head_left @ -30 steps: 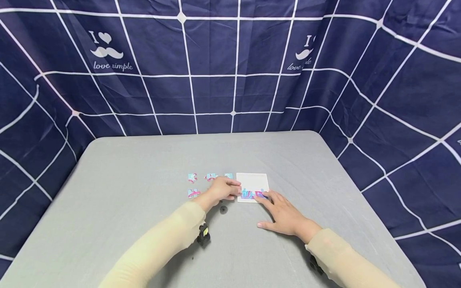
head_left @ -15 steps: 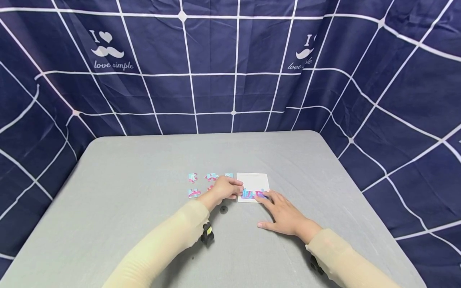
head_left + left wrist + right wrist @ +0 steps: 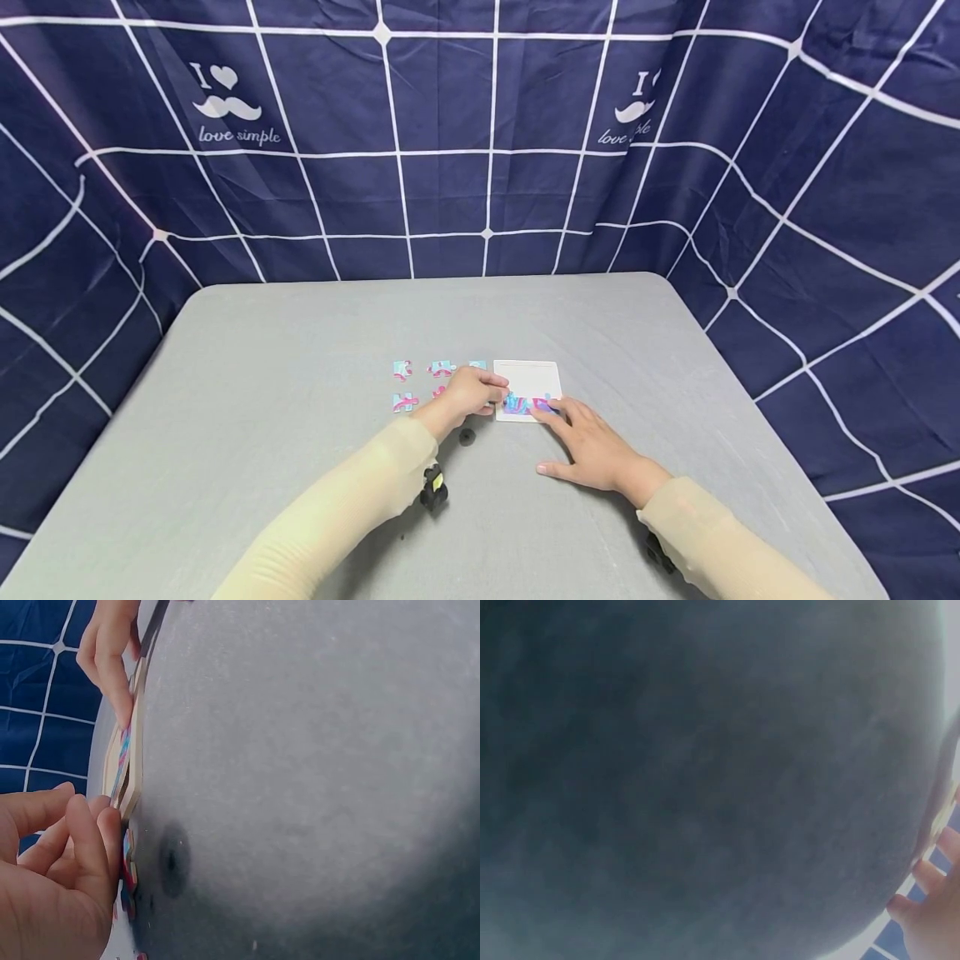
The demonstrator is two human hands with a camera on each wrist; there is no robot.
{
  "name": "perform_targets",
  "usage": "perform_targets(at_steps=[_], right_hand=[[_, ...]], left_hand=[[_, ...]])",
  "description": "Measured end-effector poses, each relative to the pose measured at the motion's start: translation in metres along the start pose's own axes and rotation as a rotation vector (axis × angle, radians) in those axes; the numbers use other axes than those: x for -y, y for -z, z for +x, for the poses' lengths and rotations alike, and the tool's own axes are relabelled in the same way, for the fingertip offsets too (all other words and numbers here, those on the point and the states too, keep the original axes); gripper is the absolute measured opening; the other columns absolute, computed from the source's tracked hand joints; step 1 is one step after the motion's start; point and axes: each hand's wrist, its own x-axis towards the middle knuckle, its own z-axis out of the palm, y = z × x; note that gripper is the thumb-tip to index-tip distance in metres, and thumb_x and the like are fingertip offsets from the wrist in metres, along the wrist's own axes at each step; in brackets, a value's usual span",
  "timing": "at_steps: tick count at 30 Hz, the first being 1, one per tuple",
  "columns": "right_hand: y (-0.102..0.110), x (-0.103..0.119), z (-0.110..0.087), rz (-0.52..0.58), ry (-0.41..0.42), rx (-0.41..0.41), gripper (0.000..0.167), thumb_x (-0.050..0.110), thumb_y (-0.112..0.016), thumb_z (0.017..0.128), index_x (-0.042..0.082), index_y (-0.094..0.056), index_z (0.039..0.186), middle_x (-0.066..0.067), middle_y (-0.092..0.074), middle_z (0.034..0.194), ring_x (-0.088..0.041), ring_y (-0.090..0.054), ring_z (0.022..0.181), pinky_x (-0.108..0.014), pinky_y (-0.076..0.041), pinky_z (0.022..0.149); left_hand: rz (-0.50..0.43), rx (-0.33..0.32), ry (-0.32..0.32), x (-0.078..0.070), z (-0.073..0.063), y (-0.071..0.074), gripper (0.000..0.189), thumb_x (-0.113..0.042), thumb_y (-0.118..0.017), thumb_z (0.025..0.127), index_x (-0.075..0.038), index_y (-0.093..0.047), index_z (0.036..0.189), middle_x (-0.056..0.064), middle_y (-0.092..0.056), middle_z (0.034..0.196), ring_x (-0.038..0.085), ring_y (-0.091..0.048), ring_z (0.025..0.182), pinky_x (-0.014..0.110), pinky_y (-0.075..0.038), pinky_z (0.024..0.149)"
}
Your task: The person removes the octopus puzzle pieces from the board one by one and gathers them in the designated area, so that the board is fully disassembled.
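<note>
At the left edge of a shallow, white rectangular puzzle tray with a pale wood-toned side (image 3: pixel 528 377): one bare left hand (image 3: pixel 471 392), fingers bent, tips gathered close to the near-left corner. Whether a piece is pinched there cannot be told; the posture suits fine adjustment of something small.

At the tray's right edge: one bare right hand (image 3: pixel 592 446), fingers extended and spread, fingertips on the picture strip, thumb held well away from the tray. Probably a steadying touch, keeping tray and strip from sliding.

Within the tray: one strip of blue, pink and purple jigsaw pieces (image 3: pixel 517 404) along the near side; far part bare white.

Left of the tray: loose light-blue and pink jigsaw pieces, lying flat and apart in two rows, perhaps so that each shape reads easily. Far row: left piece (image 3: pixel 402 369), middle piece (image 3: pixel 441 368), right piece, partly hidden (image 3: pixel 478 364). Near row: left piece (image 3: pixel 404 402), middle piece, mostly covered (image 3: pixel 439 391).

Beneath all: one grey, round-cornered worktop (image 3: pixel 300 350).

Behind: navy fabric curtain with white grid lines (image 3: pixel 442 192).
</note>
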Motion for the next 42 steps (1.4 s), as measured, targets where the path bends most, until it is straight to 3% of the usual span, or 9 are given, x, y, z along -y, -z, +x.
perform_targets(at_steps=[14,31,42], right_hand=[[-0.0007,-0.0007,-0.0007,-0.002,-0.009,0.011,0.079,0.062,-0.059,0.084,0.015,-0.040,0.145,-0.017,-0.036,0.141,-0.038,-0.035,0.129,-0.055,-0.030,0.106],[-0.0016,-0.0023,-0.0015,0.004,0.002,-0.006,0.078,0.061,-0.060,0.084,0.014,-0.041,0.144,-0.017,-0.036,0.140,-0.037,-0.035,0.128,-0.055,-0.030,0.106],[-0.0014,-0.0031,-0.0012,0.006,0.011,-0.017,0.079,0.060,-0.061,0.084,0.014,-0.040,0.145,-0.017,-0.037,0.140,-0.038,-0.036,0.128,-0.056,-0.031,0.105]], left_hand=[[-0.029,-0.020,-0.022,0.0014,0.0028,-0.0021,0.017,0.001,-0.068,0.085,0.002,-0.070,0.102,0.007,-0.070,0.085,0.010,-0.061,0.071,0.024,-0.057,0.064],[0.100,-0.011,-0.048,0.0016,0.0024,-0.0066,0.012,0.001,-0.073,0.080,0.001,-0.073,0.092,0.004,-0.067,0.073,0.007,-0.057,0.056,0.020,-0.054,0.053],[0.110,-0.031,-0.062,0.0027,0.0020,-0.0052,0.015,0.002,-0.072,0.079,-0.001,-0.073,0.094,0.003,-0.066,0.069,0.007,-0.058,0.058,0.019,-0.052,0.052]])
